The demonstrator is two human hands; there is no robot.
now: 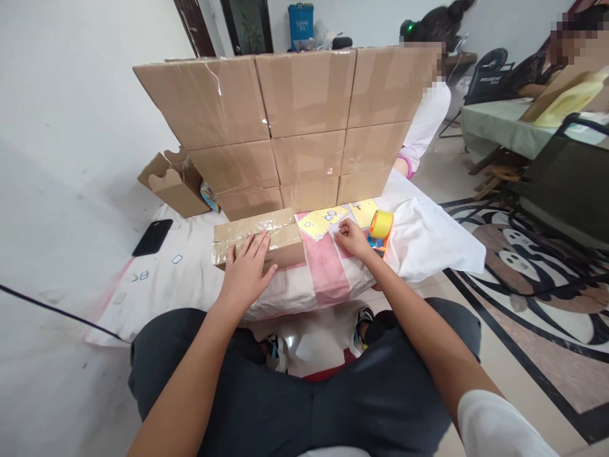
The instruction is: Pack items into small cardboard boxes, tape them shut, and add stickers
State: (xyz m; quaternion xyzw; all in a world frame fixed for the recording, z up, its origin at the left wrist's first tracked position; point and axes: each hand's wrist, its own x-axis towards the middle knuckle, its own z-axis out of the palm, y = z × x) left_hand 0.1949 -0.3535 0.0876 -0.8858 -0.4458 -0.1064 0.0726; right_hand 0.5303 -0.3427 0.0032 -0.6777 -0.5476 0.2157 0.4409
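My left hand (250,257) lies flat, fingers stretched, on top of a small closed cardboard box (285,235) with shiny clear tape along its top. To its right, my right hand (351,238) is closed in a pinch above the cloth. Whatever its fingertips hold, if anything, is too small to make out. Just behind that hand are yellow printed paper pieces (321,221). Close to the right wrist stands a tape dispenser with a yellow roll of tape (382,223) and an orange frame.
Stacked taped cardboard boxes (304,95) form a wall behind. An opened cardboard carton (176,190) and a black phone (152,237) are at the left on the cloth-covered table (190,279). Beyond the stack sits a person in white (431,120); another person is at a table (495,120) at right.
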